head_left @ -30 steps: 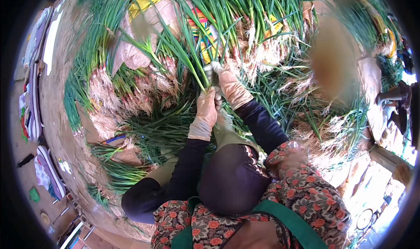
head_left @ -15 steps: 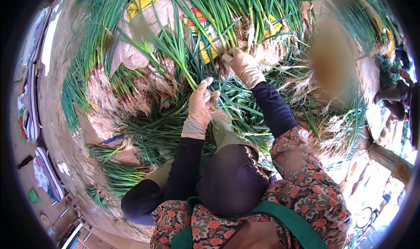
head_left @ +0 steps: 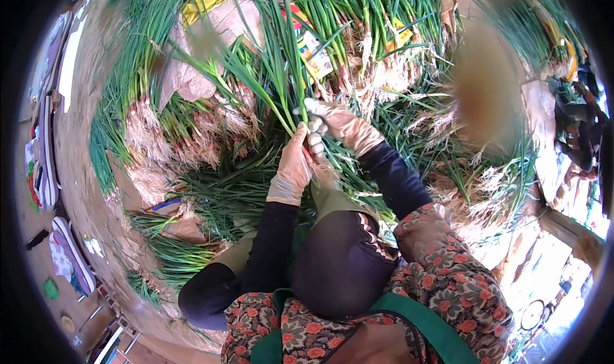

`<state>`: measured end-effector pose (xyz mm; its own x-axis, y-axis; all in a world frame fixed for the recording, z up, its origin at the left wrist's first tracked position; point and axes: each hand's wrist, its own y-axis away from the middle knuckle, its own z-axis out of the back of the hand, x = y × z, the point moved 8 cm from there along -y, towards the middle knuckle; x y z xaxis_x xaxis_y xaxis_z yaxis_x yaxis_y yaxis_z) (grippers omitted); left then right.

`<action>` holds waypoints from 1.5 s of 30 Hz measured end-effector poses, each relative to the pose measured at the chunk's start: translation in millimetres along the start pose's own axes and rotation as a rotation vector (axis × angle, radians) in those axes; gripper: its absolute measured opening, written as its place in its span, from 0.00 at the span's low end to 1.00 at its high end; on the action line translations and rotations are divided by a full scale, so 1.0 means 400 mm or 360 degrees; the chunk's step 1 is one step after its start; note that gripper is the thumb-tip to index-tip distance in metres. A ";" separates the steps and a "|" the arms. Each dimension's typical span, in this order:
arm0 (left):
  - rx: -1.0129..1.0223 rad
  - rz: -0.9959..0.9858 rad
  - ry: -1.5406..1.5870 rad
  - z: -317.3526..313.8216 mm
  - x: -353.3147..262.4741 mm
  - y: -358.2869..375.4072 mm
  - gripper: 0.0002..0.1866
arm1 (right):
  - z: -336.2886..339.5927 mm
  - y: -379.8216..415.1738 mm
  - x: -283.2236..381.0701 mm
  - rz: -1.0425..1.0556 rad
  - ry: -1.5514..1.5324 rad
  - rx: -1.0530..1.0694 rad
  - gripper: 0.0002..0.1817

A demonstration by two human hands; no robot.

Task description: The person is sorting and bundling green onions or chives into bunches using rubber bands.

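My left hand (head_left: 293, 166), in a pale glove, is closed around a few spring onions (head_left: 276, 99). Their green leaves point away from me, and pale roots hang below the fingers. Beside it my right hand (head_left: 339, 125), gloved too, has its thumb and fingers closed on a green stalk at the edge of this small bunch. The fingertips of both hands nearly meet, so the lower stems are partly hidden. Just beyond lies a large pile of spring onions (head_left: 364, 25), roots toward me.
Rooted bunches (head_left: 198, 131) lie at the left, near brown paper (head_left: 192, 83) and a yellow bag (head_left: 210, 1). Loose green leaves (head_left: 224, 194) cover the ground by my knees. Another heap with roots (head_left: 483, 194) sits at right, and a dark-clothed person (head_left: 585, 124) shows at the far right edge.
My right hand has come back from the far pile toward my left hand, bringing a stalk to the bunch. My left hand has barely shifted and keeps its grip.
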<state>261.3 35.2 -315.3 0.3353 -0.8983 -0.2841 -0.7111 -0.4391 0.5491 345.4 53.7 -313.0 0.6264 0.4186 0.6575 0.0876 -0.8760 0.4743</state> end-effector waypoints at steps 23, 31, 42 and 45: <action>-0.0688 -0.0495 -0.0750 0.071 -0.113 0.005 0.11 | -0.050 0.060 0.050 0.0765 0.2094 0.0058 0.15; 0.0176 -0.0181 0.0094 0.009 -0.076 -0.036 0.16 | 0.211 0.029 0.228 0.0680 0.2491 -0.1237 0.17; -0.0361 -0.0454 -0.0357 0.044 -0.083 -0.036 0.10 | 0.060 0.085 0.018 0.0762 0.1573 -0.0214 0.16; -0.0238 -0.0295 -0.0136 0.027 -0.049 -0.028 0.10 | 0.061 0.013 0.002 0.0105 0.0153 -0.0028 0.22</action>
<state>256.1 58.1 -324.3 0.3934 -0.8004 -0.4523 -0.5412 -0.5994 0.5898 365.3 43.7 -324.5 0.5532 0.3821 0.7403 0.0345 -0.8984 0.4379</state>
